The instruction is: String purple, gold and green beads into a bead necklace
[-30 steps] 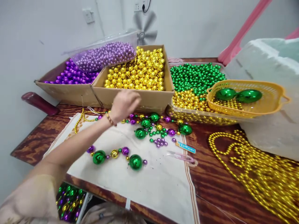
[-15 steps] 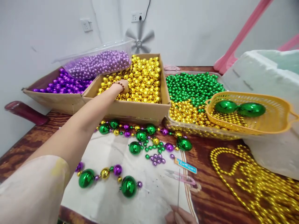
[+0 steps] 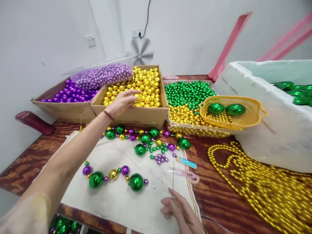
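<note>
My left hand (image 3: 124, 103) is over the front edge of a cardboard box of gold beads (image 3: 148, 86). A gold bead (image 3: 137, 97) sits between its thumb and fingers. At the lower right of the white cloth, my right hand (image 3: 180, 211) pinches a long thin needle (image 3: 173, 175) that points upward. A strand of green, purple and gold beads (image 3: 113, 174) lies on the cloth to its left. Beyond that, another mixed strand (image 3: 145, 138) runs along the box. Small lilac beads (image 3: 161, 158) and small green beads lie loose near it.
Purple beads (image 3: 73, 92) fill a box at left, under a clear tub of lilac beads (image 3: 102, 76). A yellow basket (image 3: 251, 122) rests on a tray of green and gold beads. Thread snips (image 3: 185, 174), gold bead chains (image 3: 275, 185) and a foam box (image 3: 255, 87) are at right.
My left hand has risen out of the gold beads and back toward me with one bead. My right hand has come further into view with the needle. The view has shifted.
</note>
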The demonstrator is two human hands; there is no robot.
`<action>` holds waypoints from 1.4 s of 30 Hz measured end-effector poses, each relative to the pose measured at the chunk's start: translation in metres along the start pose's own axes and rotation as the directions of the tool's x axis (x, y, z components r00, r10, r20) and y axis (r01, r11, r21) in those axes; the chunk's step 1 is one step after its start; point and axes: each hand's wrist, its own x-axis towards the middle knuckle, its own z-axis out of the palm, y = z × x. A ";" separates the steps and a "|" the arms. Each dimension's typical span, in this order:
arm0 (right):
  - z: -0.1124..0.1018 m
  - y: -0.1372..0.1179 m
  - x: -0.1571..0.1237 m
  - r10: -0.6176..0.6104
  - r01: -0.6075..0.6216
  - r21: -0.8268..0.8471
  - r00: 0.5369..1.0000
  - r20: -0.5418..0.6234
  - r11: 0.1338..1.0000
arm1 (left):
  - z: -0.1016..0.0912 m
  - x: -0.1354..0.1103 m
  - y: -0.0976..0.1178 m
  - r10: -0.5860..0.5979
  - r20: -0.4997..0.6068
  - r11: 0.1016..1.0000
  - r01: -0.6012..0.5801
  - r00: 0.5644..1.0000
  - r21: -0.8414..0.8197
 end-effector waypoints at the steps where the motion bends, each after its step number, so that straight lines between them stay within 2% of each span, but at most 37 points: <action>1: 0.001 -0.001 0.000 -0.002 0.003 -0.028 0.999 0.042 1.000 | 0.012 -0.025 -0.001 0.026 0.039 0.998 -0.024 0.999 -0.060; 4: 0.004 -0.004 0.000 0.002 0.006 -0.082 0.995 0.098 0.997 | 0.050 -0.096 -0.012 0.057 0.085 0.972 -0.035 0.995 -0.234; 7: 0.006 -0.002 -0.005 -0.035 0.038 -0.063 0.998 0.049 0.997 | 0.078 -0.149 -0.026 0.077 0.056 0.967 -0.061 0.996 -0.246; 9: 0.006 0.001 -0.011 -0.051 0.053 -0.053 0.998 0.031 0.997 | 0.088 -0.172 -0.036 0.097 0.038 0.976 -0.087 0.995 -0.199; 12: 0.005 0.008 -0.019 -0.050 0.052 -0.063 0.998 0.034 0.997 | 0.095 -0.190 -0.049 0.144 -0.005 0.983 -0.144 0.990 -0.115; 16: 0.005 0.018 -0.027 -0.075 0.081 -0.103 0.995 0.060 0.991 | 0.095 -0.196 -0.059 0.237 -0.033 0.971 -0.238 0.971 -0.015; 19: 0.008 0.023 -0.030 -0.110 0.123 -0.136 0.989 0.096 0.983 | 0.095 -0.197 -0.061 0.253 -0.052 0.967 -0.255 0.966 -0.022; 24: 0.013 0.027 -0.033 -0.184 0.211 -0.175 0.971 0.156 0.962 | 0.097 -0.197 -0.060 0.160 -0.079 0.979 -0.168 0.984 -0.112; 29: 0.012 0.030 -0.036 -0.213 0.252 -0.216 0.958 0.190 0.943 | 0.096 -0.196 -0.060 -0.019 -0.123 0.967 -0.013 0.992 -0.256; 34: 0.013 0.032 -0.036 -0.181 0.229 -0.242 0.961 0.207 0.943 | 0.095 -0.193 -0.063 -0.130 -0.097 0.897 0.075 0.987 -0.436; 42: 0.017 0.037 -0.036 -0.150 0.192 -0.219 0.969 0.195 0.957 | 0.097 -0.191 -0.062 -0.207 -0.086 0.858 0.139 0.974 -0.494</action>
